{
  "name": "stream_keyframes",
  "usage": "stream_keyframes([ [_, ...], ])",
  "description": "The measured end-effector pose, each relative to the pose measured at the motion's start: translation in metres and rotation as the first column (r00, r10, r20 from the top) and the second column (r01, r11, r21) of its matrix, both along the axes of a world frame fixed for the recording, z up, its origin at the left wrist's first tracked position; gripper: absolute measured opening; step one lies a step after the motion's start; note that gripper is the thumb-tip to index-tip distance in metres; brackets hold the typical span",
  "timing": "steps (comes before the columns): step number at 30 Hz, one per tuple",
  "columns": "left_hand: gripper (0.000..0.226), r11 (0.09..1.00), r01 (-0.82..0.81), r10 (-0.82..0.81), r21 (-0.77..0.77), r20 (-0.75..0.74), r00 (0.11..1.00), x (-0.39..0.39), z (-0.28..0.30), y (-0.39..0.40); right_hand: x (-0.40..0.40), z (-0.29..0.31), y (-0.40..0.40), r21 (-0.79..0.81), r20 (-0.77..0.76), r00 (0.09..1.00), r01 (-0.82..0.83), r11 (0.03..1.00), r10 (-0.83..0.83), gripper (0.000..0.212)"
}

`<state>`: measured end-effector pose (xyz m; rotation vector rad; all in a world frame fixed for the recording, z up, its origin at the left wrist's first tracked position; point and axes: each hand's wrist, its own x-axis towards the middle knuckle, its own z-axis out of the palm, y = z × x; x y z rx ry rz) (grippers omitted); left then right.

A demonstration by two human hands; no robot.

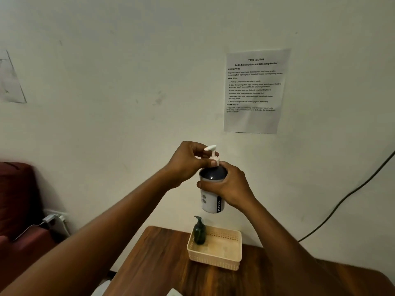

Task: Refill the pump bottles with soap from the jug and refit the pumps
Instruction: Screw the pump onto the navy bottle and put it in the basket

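A white pump bottle (pixel 210 201) with a dark blue shoulder and a black label is held upright in the air, well above the table. My right hand (pixel 232 189) grips its body from the right. My left hand (pixel 188 162) pinches the collar of the white pump (pixel 212 151) that sits on the bottle's neck. Below, a dark green pump bottle (pixel 199 231) with a black pump stands in the left corner of a cream plastic basket (pixel 215 260). The jug is out of view.
The basket sits on a brown wooden table (pixel 162 263) against a white wall. A printed task sheet (pixel 254 90) hangs on the wall. A black cable (pixel 350 193) runs down the right. A dark red seat (pixel 17 195) and a charger are at the left.
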<state>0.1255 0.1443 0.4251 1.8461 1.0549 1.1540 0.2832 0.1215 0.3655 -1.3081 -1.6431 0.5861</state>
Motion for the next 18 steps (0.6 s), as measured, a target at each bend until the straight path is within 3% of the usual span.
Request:
stream_keyframes([
  [3, 0.030, 0.961, 0.253, -0.253, -0.113, 0.015, 0.967, -0.008, 0.005, 0.002, 0.003, -0.002, -0.002, 0.001, -0.006, 1.000, -0.019, 1.000, 0.019, 0.071],
  [5, 0.034, 0.933, 0.327, -0.318, -0.152, 0.078, 0.945, -0.010, 0.003, 0.004, 0.004, -0.001, -0.003, 0.008, -0.011, 1.000, -0.019, 1.000, 0.019, 0.073],
  [7, 0.034, 0.948, 0.287, -0.269, -0.137, 0.136, 0.953, -0.008, -0.003, 0.003, 0.004, 0.000, -0.003, 0.012, -0.006, 1.000, -0.009, 1.000, 0.009, 0.069],
  [12, 0.044, 0.996, -0.091, 0.092, -0.009, 0.145, 0.985, 0.005, -0.018, 0.001, 0.002, 0.004, -0.001, 0.034, 0.061, 0.998, 0.023, 0.999, -0.025, 0.059],
  [15, 0.036, 0.994, -0.113, 0.111, 0.008, 0.121, 0.986, 0.006, -0.012, -0.001, 0.001, 0.007, -0.002, 0.030, 0.044, 0.999, 0.014, 0.999, -0.015, 0.055],
  [18, 0.017, 0.999, 0.041, -0.041, 0.010, 0.042, 0.998, -0.001, 0.001, -0.001, 0.003, 0.010, -0.006, 0.030, 0.012, 1.000, -0.012, 0.999, 0.011, 0.059],
])
